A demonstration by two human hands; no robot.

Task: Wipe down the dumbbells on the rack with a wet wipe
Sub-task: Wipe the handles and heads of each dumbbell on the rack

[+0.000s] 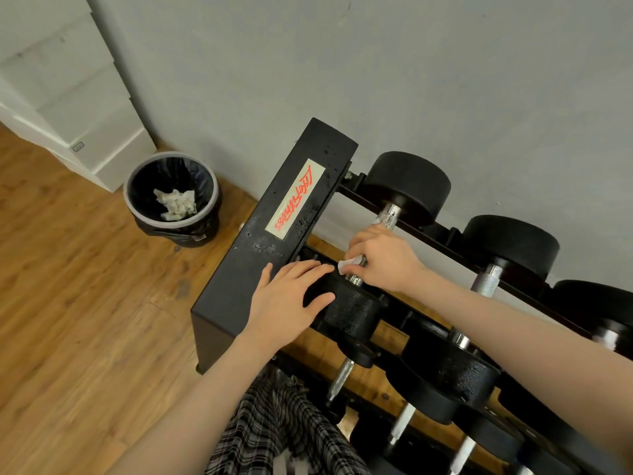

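The black round-headed dumbbell with a knurled steel handle lay at the left end of the black steel rack, on its top tier. It looked heavy and rigid, best steadied by its head. The right hand pinched a soft white wet wipe around the handle; the left hand rested flat, fingers spread, on the near head

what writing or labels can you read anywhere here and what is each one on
"LifeFitness", red script on a pale sticker, upside down to the camera, stuck on the black end panel of the rack.
A small tag on the white unit at the wall: too small to read.
No numbers or markings can be read on the dumbbell heads.
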